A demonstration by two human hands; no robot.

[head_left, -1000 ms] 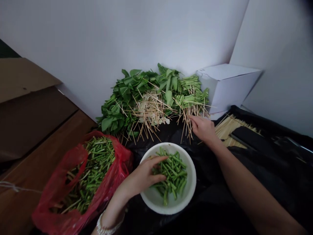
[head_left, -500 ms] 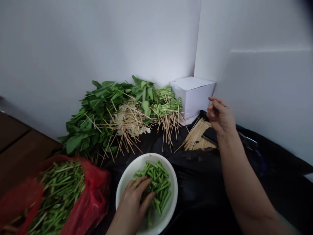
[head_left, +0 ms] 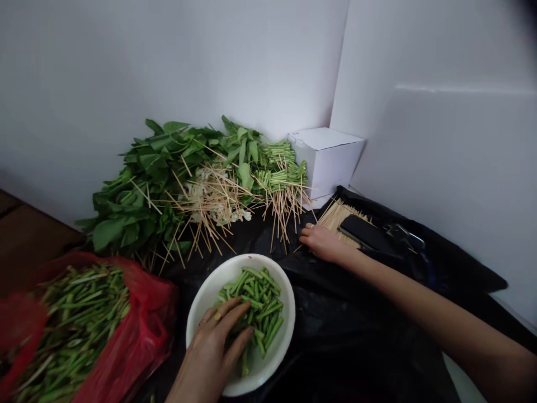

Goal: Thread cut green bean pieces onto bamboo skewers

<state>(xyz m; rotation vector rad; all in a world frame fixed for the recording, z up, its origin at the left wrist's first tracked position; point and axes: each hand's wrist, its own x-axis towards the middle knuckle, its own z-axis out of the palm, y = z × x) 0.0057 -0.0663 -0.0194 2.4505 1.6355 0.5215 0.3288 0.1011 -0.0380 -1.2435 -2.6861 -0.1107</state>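
My left hand [head_left: 210,341] reaches into a white bowl [head_left: 192,319], its fingers spread over short cut green stems [head_left: 262,302]. The fingertips rest on the stems, and none is plainly gripped. Off to the right, my right hand [head_left: 321,242] is at the near end of a pile of bamboo skewers [head_left: 333,215], its fingers bent and closed around the skewer tips. One thin skewer end pokes out below those fingers; how many are held is hidden.
A red plastic bag [head_left: 146,302] of loose green stems [head_left: 79,319] stands at left. Behind lie leafy greens [head_left: 130,207], skewered pale pieces [head_left: 213,190] and skewered stem bundles [head_left: 277,179]. A white box [head_left: 331,162] sits in the corner; a dark phone [head_left: 358,230] lies on the skewers.
My right hand has come down and left from beside the white box to the skewers. My left hand stays in the bowl. The view has shifted slightly.
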